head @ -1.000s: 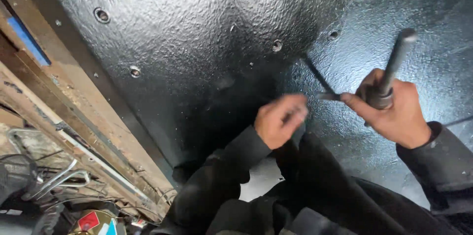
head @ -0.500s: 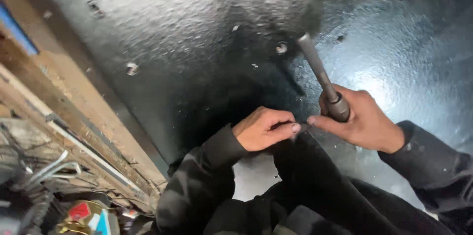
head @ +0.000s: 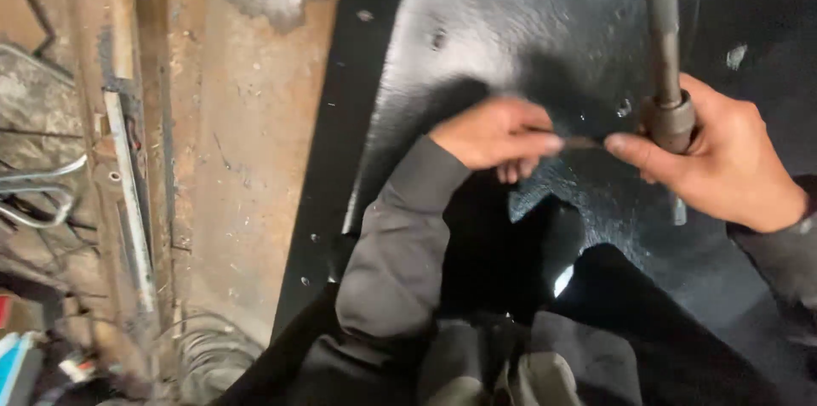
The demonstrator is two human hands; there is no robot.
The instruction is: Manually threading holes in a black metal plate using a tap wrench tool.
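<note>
Since 0.5 s ago, both hands have shifted toward 2 o'clock in the view, and the metal bar, which leaned toward 11 o'clock, now stands nearly straight toward 12 o'clock. A wide black coated panel (head: pixel 545 23) fills the picture from 12 to 5 o'clock. At 9 o'clock runs a rusty brown metal frame (head: pixel 247 142), with a grey rail (head: pixel 128 193) and loose wires (head: pixel 38 193) beside it. No containers show.

The metal bar (head: pixel 662 31) rises from the right hand (head: pixel 723 159) at 3 o'clock, which is clamped around its thick socket end (head: pixel 671 121). The left hand (head: pixel 494 134), near the centre, pinches 1 end of a thin dark rod (head: pixel 583 143); the right forefinger and thumb meet its other end. Both sleeves are dark grey.
</note>
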